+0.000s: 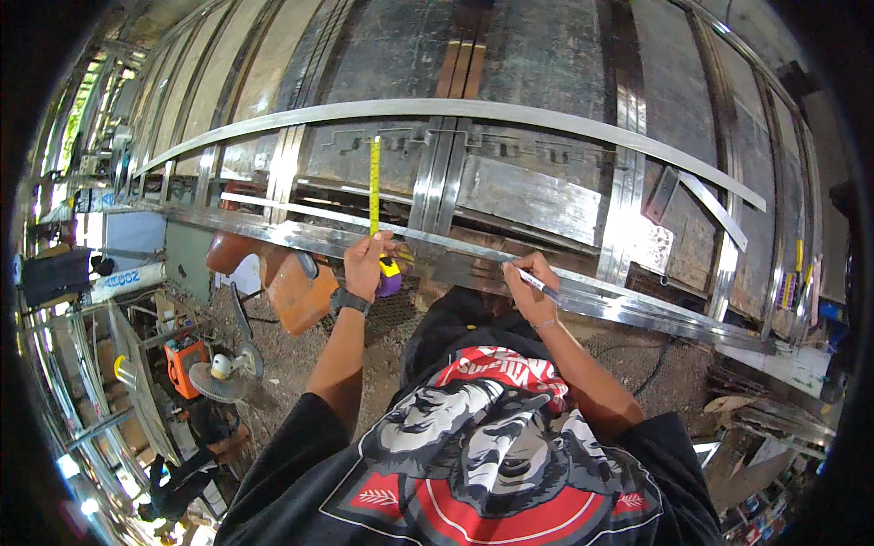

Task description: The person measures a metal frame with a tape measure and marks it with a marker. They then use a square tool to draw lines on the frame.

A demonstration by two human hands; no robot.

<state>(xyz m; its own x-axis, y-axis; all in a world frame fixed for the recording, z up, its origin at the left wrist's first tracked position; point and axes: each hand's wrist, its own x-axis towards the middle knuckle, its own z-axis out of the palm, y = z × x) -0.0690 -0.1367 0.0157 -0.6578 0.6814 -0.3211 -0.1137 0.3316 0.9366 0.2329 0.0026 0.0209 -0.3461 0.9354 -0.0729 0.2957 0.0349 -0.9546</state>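
My left hand [366, 259], with a dark watch on the wrist, is closed on a tape measure [390, 278] that has a purple and yellow case. Its yellow blade [374, 182] sticks out away from me over the workbench. Between the fingers of my right hand [535, 291] is a white marker pen [539, 285], its tip end close to a thin metal strip [473, 250]. That strip runs from left to right along the near edge of the bench, just beyond both hands.
A long flat metal bar [437, 107] lies across the workbench [546, 68]. At the right are a short metal piece [715, 211] and a square tool [662, 194]. Left of me stand an orange chair [300, 296] and a fan [220, 378]. A person [182, 464] is at lower left.
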